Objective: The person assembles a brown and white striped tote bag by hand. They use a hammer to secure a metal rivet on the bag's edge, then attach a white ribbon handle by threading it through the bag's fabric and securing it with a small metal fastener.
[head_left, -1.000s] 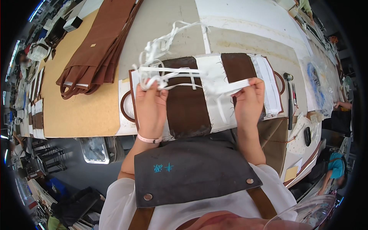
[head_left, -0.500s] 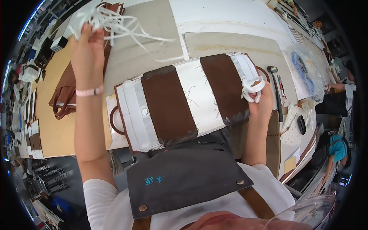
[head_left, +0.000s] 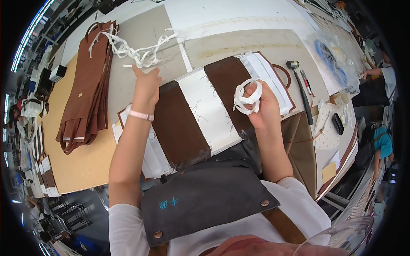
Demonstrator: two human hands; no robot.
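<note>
In front of me lies a flat, unfinished bag (head_left: 215, 111), a white panel with two dark brown bands, loose threads and a brown handle loop at the right end. My right hand (head_left: 268, 106) is closed around a looped white strip (head_left: 247, 97), held over the right-hand brown band. Above the bag's upper left corner, my left hand (head_left: 147, 87) has its fingers apart, just below a tangle of white strips (head_left: 141, 53). The tangle lies across the grey board, one end reaching over a stack of brown bags (head_left: 87, 85).
A black-handled hammer (head_left: 302, 91) and a red pen-like tool (head_left: 306, 81) lie right of the bag. Beyond them are a clear plastic bag with blue contents (head_left: 331, 64) and a small black object (head_left: 337, 123). Another person in teal (head_left: 383, 144) is at far right.
My left hand has released the bunch of white strips and come down and right. The strips now lie on the board. My right hand has moved left with its looped strip.
</note>
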